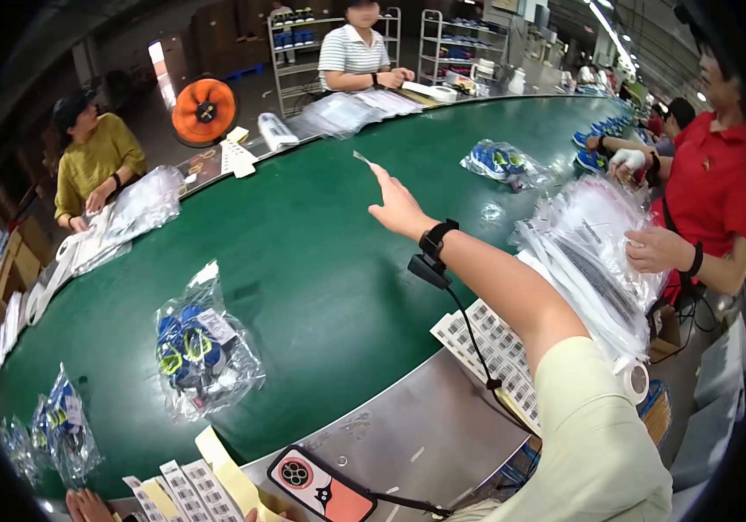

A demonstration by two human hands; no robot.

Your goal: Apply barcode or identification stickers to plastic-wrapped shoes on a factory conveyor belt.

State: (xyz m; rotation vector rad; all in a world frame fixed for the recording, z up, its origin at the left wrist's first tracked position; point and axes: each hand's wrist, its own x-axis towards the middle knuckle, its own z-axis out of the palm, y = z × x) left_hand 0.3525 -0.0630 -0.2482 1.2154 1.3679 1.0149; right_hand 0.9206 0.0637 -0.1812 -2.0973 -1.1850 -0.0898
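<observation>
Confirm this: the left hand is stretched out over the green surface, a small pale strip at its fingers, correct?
Wrong hand: the head view shows the right hand stretched out over the green surface, a small pale strip at its fingers.

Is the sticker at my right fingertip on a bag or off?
Off: the sticker juts from the right hand, over the green surface, with no bag touching it.

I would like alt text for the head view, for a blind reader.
The right hand reaches over a green conveyor belt, a small strip at its fingertips; bagged blue shoes lie on the belt, with people around it.
</observation>
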